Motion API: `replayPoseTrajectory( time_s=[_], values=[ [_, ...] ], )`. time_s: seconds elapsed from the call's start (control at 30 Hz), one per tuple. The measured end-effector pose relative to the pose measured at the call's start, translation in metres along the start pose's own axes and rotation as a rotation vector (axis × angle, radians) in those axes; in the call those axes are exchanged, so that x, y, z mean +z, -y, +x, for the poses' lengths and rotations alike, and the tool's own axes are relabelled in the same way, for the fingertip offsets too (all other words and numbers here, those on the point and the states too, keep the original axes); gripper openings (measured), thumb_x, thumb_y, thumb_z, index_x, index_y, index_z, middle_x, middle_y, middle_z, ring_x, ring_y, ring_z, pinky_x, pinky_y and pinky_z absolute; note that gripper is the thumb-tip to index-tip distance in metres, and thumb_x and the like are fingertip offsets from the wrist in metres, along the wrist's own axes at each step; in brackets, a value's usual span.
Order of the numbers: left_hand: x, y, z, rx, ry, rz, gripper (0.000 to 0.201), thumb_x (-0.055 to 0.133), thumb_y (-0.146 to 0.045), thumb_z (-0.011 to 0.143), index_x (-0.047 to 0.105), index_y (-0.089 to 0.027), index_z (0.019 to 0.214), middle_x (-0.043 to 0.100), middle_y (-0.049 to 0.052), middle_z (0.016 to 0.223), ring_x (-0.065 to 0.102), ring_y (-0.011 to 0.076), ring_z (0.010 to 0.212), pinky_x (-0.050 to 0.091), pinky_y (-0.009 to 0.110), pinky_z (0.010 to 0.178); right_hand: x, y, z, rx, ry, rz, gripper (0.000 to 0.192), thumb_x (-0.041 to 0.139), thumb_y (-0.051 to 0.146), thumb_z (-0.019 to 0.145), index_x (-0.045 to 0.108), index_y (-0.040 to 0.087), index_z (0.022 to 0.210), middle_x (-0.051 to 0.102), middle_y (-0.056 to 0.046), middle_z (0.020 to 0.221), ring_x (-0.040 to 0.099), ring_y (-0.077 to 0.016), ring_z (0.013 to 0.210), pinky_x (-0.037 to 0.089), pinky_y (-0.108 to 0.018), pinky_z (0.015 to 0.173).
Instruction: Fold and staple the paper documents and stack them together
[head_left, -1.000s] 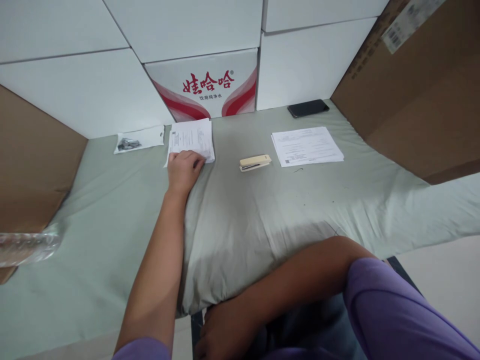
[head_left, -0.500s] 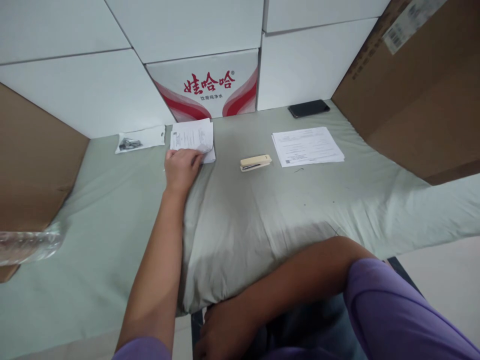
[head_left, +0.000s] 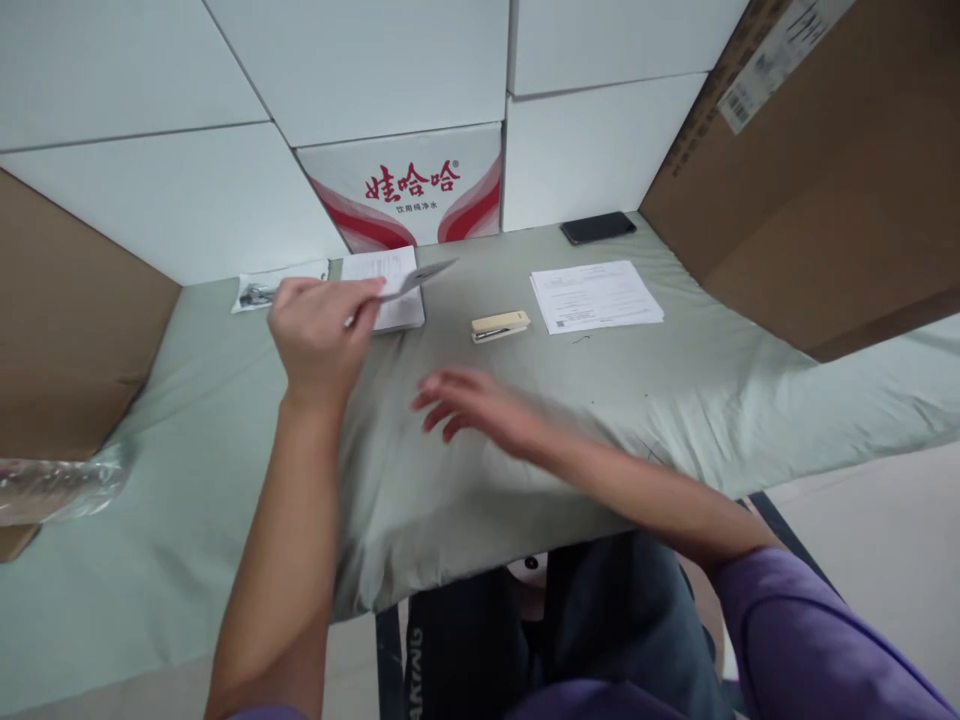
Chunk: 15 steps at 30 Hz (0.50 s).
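— White paper, that's what the left hand (head_left: 319, 335) has: a printed sheet (head_left: 416, 278) pinched between thumb and fingers, lifted edge-on just above the stack of papers (head_left: 390, 290) in the upper middle of the frame.

— And the right hand (head_left: 480, 405)?

— Empty, fingers spread loosely, hovering over the pale green cloth (head_left: 525, 440) at the centre, a little blurred. It touches nothing I can make out.

— What lies around the lifted sheet?

— To the right of the stack, a beige stapler (head_left: 500, 326), near but apart. Further right, a second pile of printed papers (head_left: 596, 296) lying flat. Behind that, by the wall of boxes, a black phone (head_left: 598, 228). Left of the stack, a small clear bag of dark metal parts (head_left: 259, 293), partly behind the left hand.

— And at the back?

— White cartons, one with red Chinese lettering (head_left: 411, 185) directly behind the stack. Brown cardboard (head_left: 817, 170) at the upper right, and crumpled clear plastic (head_left: 60, 485) at the left edge.
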<state>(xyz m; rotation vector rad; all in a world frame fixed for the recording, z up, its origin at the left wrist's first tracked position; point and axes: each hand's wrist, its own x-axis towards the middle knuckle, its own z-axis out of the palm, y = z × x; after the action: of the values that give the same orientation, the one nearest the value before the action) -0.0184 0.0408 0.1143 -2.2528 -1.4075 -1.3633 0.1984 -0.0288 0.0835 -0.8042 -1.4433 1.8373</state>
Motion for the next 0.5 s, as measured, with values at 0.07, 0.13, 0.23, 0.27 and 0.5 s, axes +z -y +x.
replayPoseTrajectory(
  time_s=[0.07,0.13,0.23,0.27,0.5],
  values=[
    [-0.001,-0.025,-0.018,0.202,0.078,-0.035,0.015,0.06,-0.027,0.099,0.074,-0.025,0.106,0.08,0.001,0.109,0.073,0.0203,0.102,0.04,0.043,0.102,-0.04,0.009,0.009,0.163,-0.125,0.245,0.048,0.057,0.063,0.091,0.06,0.018,0.105,0.072,-0.013,0.105,0.071,-0.0235,0.086,0.058,-0.036,0.069],
    [0.004,-0.048,-0.041,0.417,0.189,-0.023,0.019,0.06,-0.018,0.099,0.072,-0.028,0.109,0.079,0.0,0.115,0.074,0.0191,0.107,0.044,0.039,0.093,-0.072,0.01,0.014,0.19,-0.227,0.346,0.045,0.06,0.06,0.09,0.061,0.016,0.102,0.073,-0.013,0.098,0.071,-0.0242,0.082,0.059,-0.038,0.07],
    [0.018,-0.068,-0.07,0.563,0.267,-0.041,0.019,0.06,-0.017,0.098,0.072,-0.029,0.105,0.08,-0.001,0.11,0.075,0.0187,0.103,0.047,0.035,0.084,-0.095,0.0,0.015,0.108,-0.362,0.281,0.023,0.065,0.038,0.088,0.064,0.016,0.095,0.073,-0.009,0.088,0.068,-0.0193,0.073,0.057,-0.033,0.068],
    [0.023,-0.069,-0.076,0.555,0.284,-0.077,0.014,0.063,-0.023,0.097,0.073,-0.03,0.104,0.08,-0.001,0.109,0.075,0.0194,0.103,0.048,0.036,0.087,-0.097,-0.003,0.014,0.052,-0.401,0.225,0.018,0.066,0.033,0.086,0.065,0.016,0.094,0.073,-0.007,0.086,0.067,-0.0178,0.072,0.056,-0.031,0.068],
    [0.053,-0.04,-0.07,-0.393,0.086,-0.56,0.073,0.071,-0.062,0.085,0.046,-0.035,0.149,0.042,0.01,0.163,0.04,0.034,0.149,0.04,0.053,0.114,-0.096,0.006,0.0,-0.398,-0.479,-0.116,0.033,0.065,0.048,0.088,0.07,0.022,0.107,0.074,-0.004,0.1,0.068,-0.0212,0.093,0.056,-0.036,0.082]
  ],
)
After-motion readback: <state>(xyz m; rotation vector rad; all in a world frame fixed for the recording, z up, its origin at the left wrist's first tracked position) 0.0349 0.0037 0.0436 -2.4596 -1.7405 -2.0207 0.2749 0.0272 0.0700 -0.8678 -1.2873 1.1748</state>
